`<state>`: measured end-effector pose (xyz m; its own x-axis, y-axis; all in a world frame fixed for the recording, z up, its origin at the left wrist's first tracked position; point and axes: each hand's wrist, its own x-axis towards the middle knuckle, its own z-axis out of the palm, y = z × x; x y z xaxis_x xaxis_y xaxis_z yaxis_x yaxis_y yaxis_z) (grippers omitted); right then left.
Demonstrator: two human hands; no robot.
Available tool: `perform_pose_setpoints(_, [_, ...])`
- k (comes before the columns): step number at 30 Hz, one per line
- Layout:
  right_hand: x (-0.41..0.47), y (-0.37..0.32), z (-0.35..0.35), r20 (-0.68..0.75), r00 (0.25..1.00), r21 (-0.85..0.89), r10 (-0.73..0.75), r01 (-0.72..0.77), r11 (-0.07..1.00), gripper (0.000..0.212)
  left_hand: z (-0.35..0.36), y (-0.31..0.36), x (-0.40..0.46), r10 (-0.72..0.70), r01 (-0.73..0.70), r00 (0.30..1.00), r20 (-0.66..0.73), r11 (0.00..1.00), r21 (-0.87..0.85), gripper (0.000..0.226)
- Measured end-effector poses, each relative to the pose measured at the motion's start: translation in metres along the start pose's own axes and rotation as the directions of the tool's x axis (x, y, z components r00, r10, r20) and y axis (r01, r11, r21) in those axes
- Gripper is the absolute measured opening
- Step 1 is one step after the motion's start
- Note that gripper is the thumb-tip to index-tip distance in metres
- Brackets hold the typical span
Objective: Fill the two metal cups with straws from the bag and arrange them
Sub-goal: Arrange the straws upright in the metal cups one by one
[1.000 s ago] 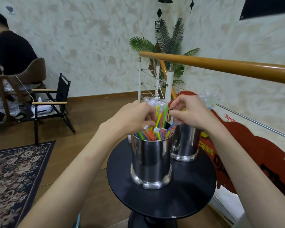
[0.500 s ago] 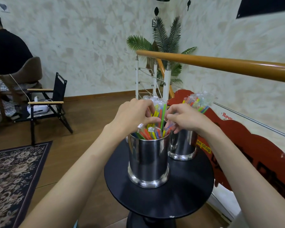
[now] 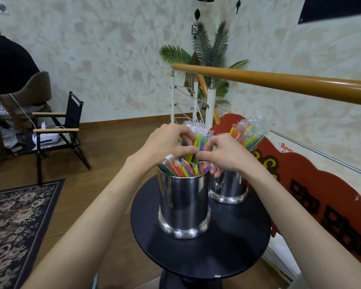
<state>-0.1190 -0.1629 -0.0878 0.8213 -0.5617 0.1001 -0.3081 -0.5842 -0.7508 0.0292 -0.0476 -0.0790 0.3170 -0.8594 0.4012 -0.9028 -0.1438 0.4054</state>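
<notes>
Polished steel, mirror-bright: near metal cup (image 3: 183, 202) upright on round black tabletop (image 3: 200, 253), toward its front middle. Crammed with colourful plastic-wrapped straws (image 3: 180, 168), orange, yellow, green and blue, some leaning left with wrapper tips just over the rim, a taller clump (image 3: 198, 138) standing up at the back. Left hand (image 3: 165, 143) over the cup's mouth, fingers (image 3: 187, 135) curled down and pinching into the tall clump. Right hand (image 3: 223, 154) just beside it, thumb and forefinger meeting the left hand's over the straws, closed on a wrapped one; lower fingers loosely curled by the cup's right rim. Exactly which straw each hand holds, hard to make out.

Behind and to the right, touching or nearly touching the first: second shiny metal cup (image 3: 229, 189), also on the tabletop, holding its own fan of wrapped bright straws (image 3: 249, 132) tilted rightward.

Further out: wooden handrail (image 3: 279, 83) on white posts, red cut-out signboard (image 3: 313, 195) at right, green palm plant (image 3: 206, 51) by the textured wall, black folding chair (image 3: 65, 126), patterned rug (image 3: 17, 222) on wooden floor, seated person in black (image 3: 6, 65) at far left.
</notes>
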Motion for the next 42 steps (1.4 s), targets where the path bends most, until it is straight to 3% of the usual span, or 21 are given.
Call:
perform_pose_setpoints(5, [-0.001, 0.000, 0.002, -0.018, 0.999, -0.052, -0.042, 0.041, 0.998, 0.014, 0.003, 0.000, -0.001, -0.005, 0.002, 0.999, -0.034, 0.997, -0.078, 0.037])
perform_pose_setpoints(10, [-0.003, -0.001, 0.004, -0.053, 0.997, -0.061, -0.063, 0.060, 0.996, 0.021, 0.003, -0.005, 0.002, 0.011, -0.013, 1.000, -0.022, 0.993, -0.120, 0.030])
perform_pose_setpoints(28, [-0.004, 0.000, 0.000, -0.059, 0.993, -0.068, -0.101, 0.096, 0.993, 0.009, -0.002, -0.011, -0.001, 0.102, -0.084, 0.993, 0.062, 0.966, -0.244, 0.012])
perform_pose_setpoints(42, [-0.001, 0.005, 0.000, -0.035, 0.981, -0.096, -0.191, 0.186, 0.978, 0.025, -0.003, -0.005, -0.004, 0.116, -0.100, 0.992, 0.044, 0.956, -0.278, 0.009])
